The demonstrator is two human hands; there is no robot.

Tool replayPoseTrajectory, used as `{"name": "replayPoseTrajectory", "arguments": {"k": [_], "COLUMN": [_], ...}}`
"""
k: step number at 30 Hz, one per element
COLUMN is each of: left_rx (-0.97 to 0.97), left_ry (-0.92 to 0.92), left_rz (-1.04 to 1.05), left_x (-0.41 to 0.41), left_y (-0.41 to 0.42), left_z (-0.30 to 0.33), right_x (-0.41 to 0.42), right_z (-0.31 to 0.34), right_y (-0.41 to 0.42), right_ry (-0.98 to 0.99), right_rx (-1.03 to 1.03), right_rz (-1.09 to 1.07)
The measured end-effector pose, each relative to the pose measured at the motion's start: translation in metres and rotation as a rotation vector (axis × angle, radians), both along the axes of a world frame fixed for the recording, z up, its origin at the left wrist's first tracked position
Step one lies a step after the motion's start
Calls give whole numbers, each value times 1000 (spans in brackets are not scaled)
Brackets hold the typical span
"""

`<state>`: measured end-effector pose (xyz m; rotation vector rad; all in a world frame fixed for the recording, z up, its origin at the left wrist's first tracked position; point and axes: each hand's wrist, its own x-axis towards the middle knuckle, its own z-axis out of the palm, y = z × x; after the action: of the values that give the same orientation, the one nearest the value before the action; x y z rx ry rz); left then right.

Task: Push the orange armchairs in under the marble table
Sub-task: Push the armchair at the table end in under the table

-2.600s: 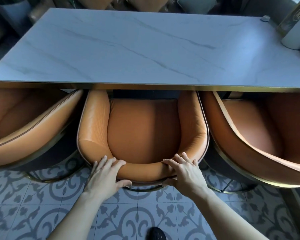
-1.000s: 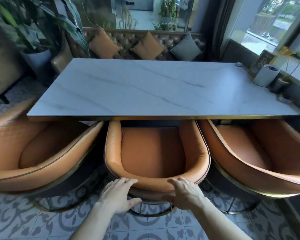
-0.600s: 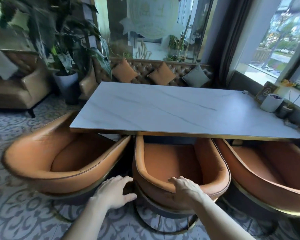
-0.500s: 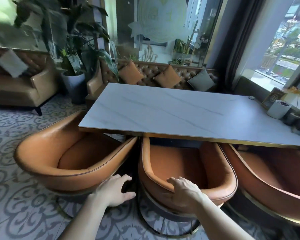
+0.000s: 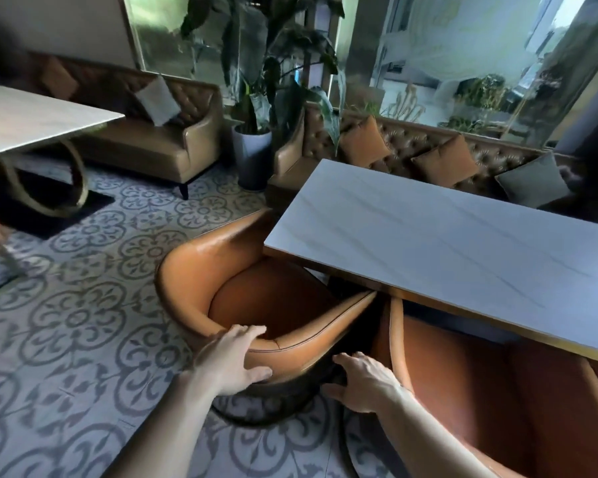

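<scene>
The marble table (image 5: 446, 243) runs from the centre to the right edge. A left orange armchair (image 5: 201, 270) stands turned at the table's left corner, its seat partly under the top. My left hand (image 5: 235, 360) grips the top rim of its backrest, fingers over the edge and thumb on the outer side. My right hand (image 5: 363, 381) presses on the dark lower shell of the same chair, in the gap beside the middle orange armchair (image 5: 480, 391). The middle armchair sits with its seat under the table edge.
A patterned tile floor (image 5: 76, 322) spreads to the left. A second marble table (image 5: 32, 115) with a gold ring base stands at far left. A tan sofa (image 5: 173, 146), a potted plant (image 5: 252, 157) and a tufted bench with cushions (image 5: 435, 160) line the back.
The view has swung left. My left hand went from the middle armchair to the left armchair's backrest rim. My right hand left the middle armchair's back and now rests against the left chair's shell.
</scene>
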<state>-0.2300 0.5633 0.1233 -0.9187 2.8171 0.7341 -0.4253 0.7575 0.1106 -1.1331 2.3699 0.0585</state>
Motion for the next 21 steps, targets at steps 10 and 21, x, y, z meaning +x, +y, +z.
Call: {"name": "replayPoseTrajectory", "arguments": {"k": [10, 21], "left_rx": [-64, -30], "left_ry": [-72, -160], "left_rz": [98, -155], "left_x": [28, 23], "left_y": [-167, -330], "left_z": [-19, -79], "right_x": [16, 53], "right_z": [-46, -89], "right_y": [-183, -296], "right_ry": [-71, -114], "right_rx": [-175, -102], "right_rz": [11, -143]}}
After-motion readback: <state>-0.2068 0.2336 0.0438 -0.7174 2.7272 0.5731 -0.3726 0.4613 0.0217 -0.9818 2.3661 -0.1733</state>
